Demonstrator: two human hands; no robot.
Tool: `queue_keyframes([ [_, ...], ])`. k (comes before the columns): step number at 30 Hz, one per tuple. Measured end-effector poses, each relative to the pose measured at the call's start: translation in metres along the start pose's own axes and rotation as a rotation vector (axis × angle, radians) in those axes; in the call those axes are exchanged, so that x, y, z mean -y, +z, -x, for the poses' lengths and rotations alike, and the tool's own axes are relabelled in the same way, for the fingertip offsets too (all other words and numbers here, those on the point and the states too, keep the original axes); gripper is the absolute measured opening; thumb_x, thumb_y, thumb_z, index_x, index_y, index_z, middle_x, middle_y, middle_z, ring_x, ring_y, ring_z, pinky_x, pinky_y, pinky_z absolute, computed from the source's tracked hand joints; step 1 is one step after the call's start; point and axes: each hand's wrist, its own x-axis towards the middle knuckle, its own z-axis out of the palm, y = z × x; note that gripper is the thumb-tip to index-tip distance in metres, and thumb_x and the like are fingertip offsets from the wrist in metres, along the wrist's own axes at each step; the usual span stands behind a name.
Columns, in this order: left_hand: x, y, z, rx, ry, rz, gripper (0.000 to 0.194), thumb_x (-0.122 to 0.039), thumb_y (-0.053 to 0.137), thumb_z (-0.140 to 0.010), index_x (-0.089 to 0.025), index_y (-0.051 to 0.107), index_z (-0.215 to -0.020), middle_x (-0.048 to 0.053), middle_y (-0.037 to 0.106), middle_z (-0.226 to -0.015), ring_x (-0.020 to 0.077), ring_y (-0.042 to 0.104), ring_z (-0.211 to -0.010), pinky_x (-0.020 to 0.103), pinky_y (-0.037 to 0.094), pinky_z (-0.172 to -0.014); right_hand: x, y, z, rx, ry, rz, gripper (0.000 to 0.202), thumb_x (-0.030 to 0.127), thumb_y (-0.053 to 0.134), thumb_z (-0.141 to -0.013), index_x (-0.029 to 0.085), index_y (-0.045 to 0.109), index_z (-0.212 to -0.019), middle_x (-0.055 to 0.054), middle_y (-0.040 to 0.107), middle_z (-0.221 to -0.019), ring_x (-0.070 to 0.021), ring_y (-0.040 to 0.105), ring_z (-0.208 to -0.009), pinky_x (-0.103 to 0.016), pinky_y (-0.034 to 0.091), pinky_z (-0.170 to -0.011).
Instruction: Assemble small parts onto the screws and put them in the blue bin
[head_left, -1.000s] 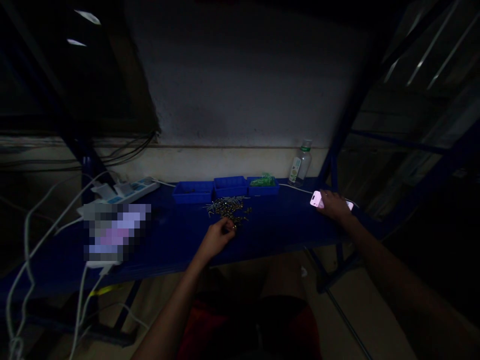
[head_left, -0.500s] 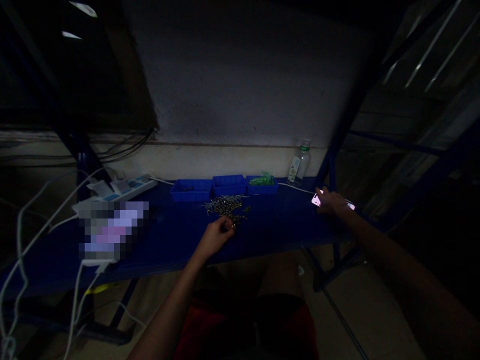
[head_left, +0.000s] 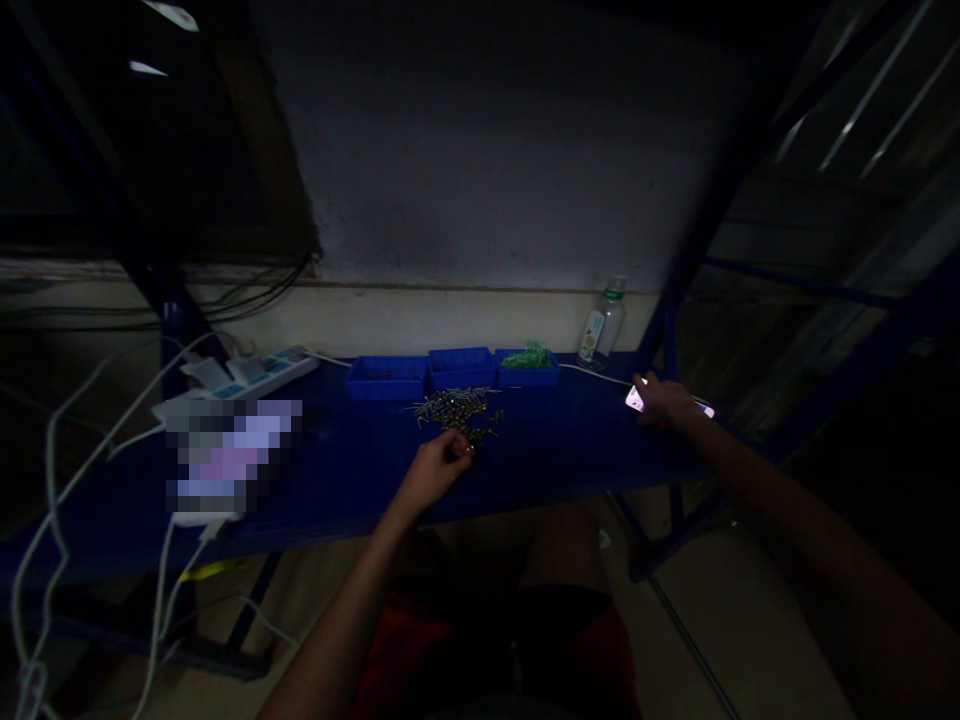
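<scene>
My left hand (head_left: 439, 468) rests at the near edge of a pile of small metal screws (head_left: 454, 408), silver and brass coloured. Its thumb and index finger are pinched on a small shiny metal piece (head_left: 470, 450), too small to name exactly. Further right, my right hand (head_left: 667, 402) lies across a lit phone (head_left: 636, 396) near the right end of the blue table. Its fingers curl over the phone, whose two ends show on either side of the hand. The fingertips are partly hidden in the dark.
Behind the pile stand blue bins: left (head_left: 386, 378), middle (head_left: 461, 368) and right (head_left: 527, 374), the last holding green plastic. A clear bottle (head_left: 602, 325) is by the wall. On the left lie a white power strip (head_left: 277, 372), cables and a blurred-out device (head_left: 232, 460).
The view has shifted very slightly. Both hands keep nearly the same places, the left pinching at the pile and the right on the phone.
</scene>
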Motion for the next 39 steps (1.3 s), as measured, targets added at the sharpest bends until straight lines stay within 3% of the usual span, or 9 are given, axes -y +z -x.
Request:
queue_keyframes([
  [12, 0.002, 0.001, 0.000, -0.021, 0.004, 0.023, 0.011, -0.027, 0.054, -0.074, -0.018, 0.057, -0.078, 0.001, 0.063, -0.076, 0.0152, 0.059, -0.071, 0.024, 0.043, -0.065, 0.000, -0.001, 0.005, -0.004, -0.001, 0.015, 0.081, 0.038, 0.073, -0.061, 0.016, 0.033, -0.128, -0.020, 0.046, -0.119, -0.0340, 0.056, -0.097, -0.040, 0.043, -0.075],
  [15, 0.002, 0.000, 0.000, -0.018, 0.002, 0.007, 0.011, -0.027, 0.054, -0.075, -0.018, 0.057, -0.079, 0.001, 0.064, -0.077, 0.0152, 0.059, -0.073, 0.024, 0.043, -0.066, -0.002, -0.013, 0.009, -0.038, 0.022, -0.053, 0.090, 0.045, 0.069, -0.063, 0.016, 0.025, -0.135, -0.022, 0.043, -0.124, -0.0359, 0.053, -0.102, -0.045, 0.042, -0.080],
  [17, 0.002, 0.000, 0.000, -0.018, 0.009, 0.005, 0.011, -0.027, 0.054, -0.075, -0.018, 0.057, -0.080, 0.001, 0.064, -0.079, 0.0151, 0.059, -0.074, 0.024, 0.043, -0.067, 0.006, -0.028, 0.016, -0.144, 0.017, -0.133, 0.090, 0.050, 0.066, -0.065, 0.016, 0.024, -0.137, -0.021, 0.041, -0.127, -0.0386, 0.046, -0.110, -0.049, 0.039, -0.085],
  [20, 0.003, 0.001, -0.001, -0.022, 0.007, 0.019, 0.012, -0.028, 0.054, -0.076, -0.018, 0.058, -0.081, 0.001, 0.065, -0.079, 0.0155, 0.060, -0.075, 0.023, 0.044, -0.068, 0.050, -0.052, 0.038, -0.349, -0.137, -0.370, 0.060, 0.039, 0.055, -0.079, 0.014, 0.037, -0.130, -0.019, 0.046, -0.125, -0.0322, 0.045, -0.114, -0.044, 0.036, -0.093],
  [21, 0.003, 0.001, -0.002, -0.018, 0.005, 0.030, 0.013, -0.028, 0.054, -0.077, -0.018, 0.058, -0.082, 0.001, 0.065, -0.079, 0.0157, 0.061, -0.076, 0.024, 0.044, -0.068, 0.073, -0.059, 0.046, -0.351, -0.228, -0.501, 0.049, 0.037, 0.051, -0.082, 0.015, 0.043, -0.125, -0.016, 0.051, -0.120, -0.0276, 0.049, -0.110, -0.039, 0.038, -0.092],
  [24, 0.004, 0.000, -0.003, 0.001, -0.001, 0.072, 0.015, -0.029, 0.053, -0.078, -0.017, 0.059, -0.086, 0.002, 0.066, -0.081, 0.0161, 0.061, -0.077, 0.024, 0.045, -0.070, 0.153, -0.073, 0.070, -0.170, -0.495, -0.948, 0.030, 0.034, 0.047, -0.086, 0.020, 0.054, -0.111, -0.007, 0.064, -0.096, -0.0174, 0.061, -0.087, -0.028, 0.047, -0.077],
  [28, 0.005, -0.001, -0.002, 0.010, 0.000, 0.087, 0.019, -0.031, 0.053, -0.079, -0.017, 0.062, -0.088, 0.003, 0.068, -0.083, 0.0170, 0.062, -0.079, 0.025, 0.045, -0.072, 0.233, -0.081, 0.084, -0.076, -0.576, -1.321, 0.029, 0.036, 0.046, -0.087, 0.021, 0.057, -0.110, -0.004, 0.066, -0.090, -0.0154, 0.062, -0.077, -0.026, 0.048, -0.068],
  [32, 0.005, -0.001, -0.001, 0.007, 0.025, 0.110, 0.021, -0.033, 0.052, -0.081, -0.017, 0.062, -0.089, 0.003, 0.068, -0.085, 0.0170, 0.063, -0.079, 0.025, 0.045, -0.073, 0.261, -0.082, 0.081, -0.072, -0.619, -1.415, 0.028, 0.035, 0.050, -0.084, 0.022, 0.061, -0.106, -0.004, 0.067, -0.085, -0.0164, 0.062, -0.080, -0.027, 0.047, -0.071],
  [39, 0.007, -0.001, -0.002, -0.003, 0.009, 0.129, 0.020, -0.031, 0.052, -0.080, -0.016, 0.062, -0.090, 0.004, 0.068, -0.085, 0.0174, 0.063, -0.081, 0.026, 0.046, -0.075, 0.265, -0.074, 0.082, -0.067, -0.590, -1.489, 0.027, 0.037, 0.050, -0.083, 0.020, 0.064, -0.100, -0.003, 0.068, -0.081, -0.0174, 0.062, -0.080, -0.028, 0.046, -0.071],
])
